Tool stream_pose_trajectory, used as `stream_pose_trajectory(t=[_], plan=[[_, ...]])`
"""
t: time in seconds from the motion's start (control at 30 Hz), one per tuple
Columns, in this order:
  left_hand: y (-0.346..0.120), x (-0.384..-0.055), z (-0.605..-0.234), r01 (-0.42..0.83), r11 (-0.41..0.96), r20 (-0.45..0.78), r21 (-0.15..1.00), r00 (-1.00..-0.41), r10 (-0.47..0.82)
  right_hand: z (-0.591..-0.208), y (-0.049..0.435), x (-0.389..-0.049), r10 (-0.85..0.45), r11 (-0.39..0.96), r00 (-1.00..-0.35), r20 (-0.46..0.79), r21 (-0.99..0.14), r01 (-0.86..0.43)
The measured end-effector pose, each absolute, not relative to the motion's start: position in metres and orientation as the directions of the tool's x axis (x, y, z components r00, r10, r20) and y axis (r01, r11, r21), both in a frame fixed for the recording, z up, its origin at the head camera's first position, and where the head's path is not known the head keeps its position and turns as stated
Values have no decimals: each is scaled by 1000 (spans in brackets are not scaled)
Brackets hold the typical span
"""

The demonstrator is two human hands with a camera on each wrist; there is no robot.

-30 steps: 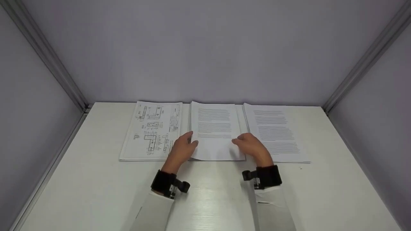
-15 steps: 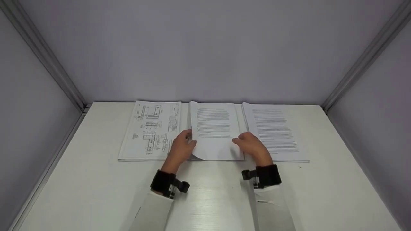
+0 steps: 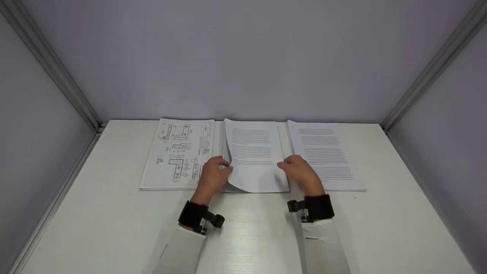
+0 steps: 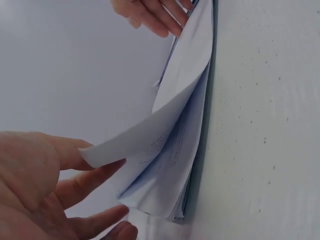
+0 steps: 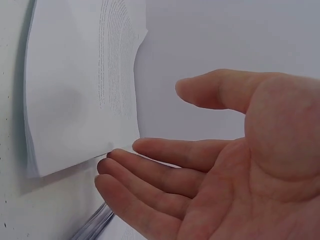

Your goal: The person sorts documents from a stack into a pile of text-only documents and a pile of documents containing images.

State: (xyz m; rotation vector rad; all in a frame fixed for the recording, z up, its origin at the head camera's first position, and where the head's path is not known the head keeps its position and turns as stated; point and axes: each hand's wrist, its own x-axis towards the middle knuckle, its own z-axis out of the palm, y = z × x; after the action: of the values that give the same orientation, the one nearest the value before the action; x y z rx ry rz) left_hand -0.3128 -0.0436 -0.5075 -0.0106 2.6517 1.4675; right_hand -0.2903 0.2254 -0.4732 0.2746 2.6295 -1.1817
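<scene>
Between two other piles lies a middle stack of printed paper. Its top sheet curls up along the left side, where my left hand pinches the edge between thumb and index finger. The left wrist view shows this raised sheet bowed away from the printed page underneath. My right hand is at the stack's right edge. In the right wrist view its fingers are extended, with tips at the paper's edge, and the thumb stands apart with nothing pinched.
A pile of technical drawings lies to the left, partly behind my left hand. On the right is another pile of text pages. Both rest on the white table, against the back wall; grey frame posts stand at the corners.
The top sheet's left edge has risen and curled, opening a gap above the pages below. My left fingers have closed on that edge. The right hand has barely moved.
</scene>
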Motion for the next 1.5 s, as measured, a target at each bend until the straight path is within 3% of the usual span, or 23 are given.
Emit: stream_pose_trajectory(t=[0.47, 0.6, 0.8, 1.0, 1.23, 1.5], plan=[[-41, -312, -505, -118, 355, -127, 928, -992, 4, -478, 228, -294, 95, 640, -934, -346, -697, 323], [-42, -316, -508, -149, 284, -168, 947, -985, 43, -481, 227, -296, 81, 639, -939, -334, -706, 306], [-41, -315, -510, -183, 293, -225, 938, -968, 115, -482, 227, -299, 81, 662, -937, -339, -685, 305], [-38, -312, -511, -98, 341, -160, 935, -974, 162, -484, 228, -299, 56, 681, -946, -318, -681, 270], [-33, -312, -511, 28, 504, -5, 863, -998, 64, -482, 227, -297, 69, 692, -935, -348, -658, 296], [-29, -311, -510, 102, 455, 46, 885, -990, 132, -485, 228, -298, 81, 696, -934, -349, -651, 303]])
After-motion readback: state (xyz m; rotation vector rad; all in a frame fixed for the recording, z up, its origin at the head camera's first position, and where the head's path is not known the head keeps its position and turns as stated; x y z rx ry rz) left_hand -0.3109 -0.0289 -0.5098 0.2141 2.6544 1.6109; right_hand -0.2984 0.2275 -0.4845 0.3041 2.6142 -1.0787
